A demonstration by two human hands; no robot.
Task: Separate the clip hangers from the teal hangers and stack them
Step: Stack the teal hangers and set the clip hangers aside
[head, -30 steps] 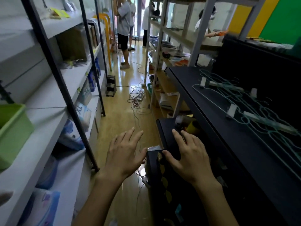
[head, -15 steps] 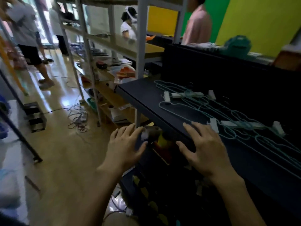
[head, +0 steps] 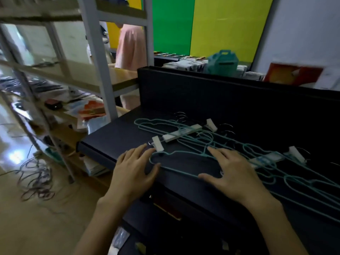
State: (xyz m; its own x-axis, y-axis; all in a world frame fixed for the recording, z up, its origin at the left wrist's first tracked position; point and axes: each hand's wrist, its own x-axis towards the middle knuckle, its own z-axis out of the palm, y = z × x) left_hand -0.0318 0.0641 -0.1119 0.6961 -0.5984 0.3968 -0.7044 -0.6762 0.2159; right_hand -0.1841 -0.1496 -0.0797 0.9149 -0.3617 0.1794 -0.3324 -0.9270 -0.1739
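Note:
Several thin teal hangers (head: 185,155) lie tangled on a black shelf (head: 117,137), mixed with clip hangers whose white clips and bars show through the pile: one clip hanger (head: 181,133) at the back left, another clip hanger (head: 272,158) to the right. My left hand (head: 133,172) hovers with fingers spread at the shelf's front edge, its fingertips by a white clip (head: 157,143). My right hand (head: 233,172) is spread flat over the nearest teal hanger, fingertips touching or just above its wire. Neither hand holds anything.
A black back panel (head: 220,96) rises behind the shelf. A grey metal rack (head: 99,70) with cluttered shelves stands to the left. Loose cables (head: 35,179) lie on the wooden floor. A person in pink (head: 130,48) stands beyond the rack. A teal bag (head: 223,62) sits behind.
The view has swung right and up from the aisle floor to the black shelf. Both hands have moved forward from a lower shelf up onto the hanger pile.

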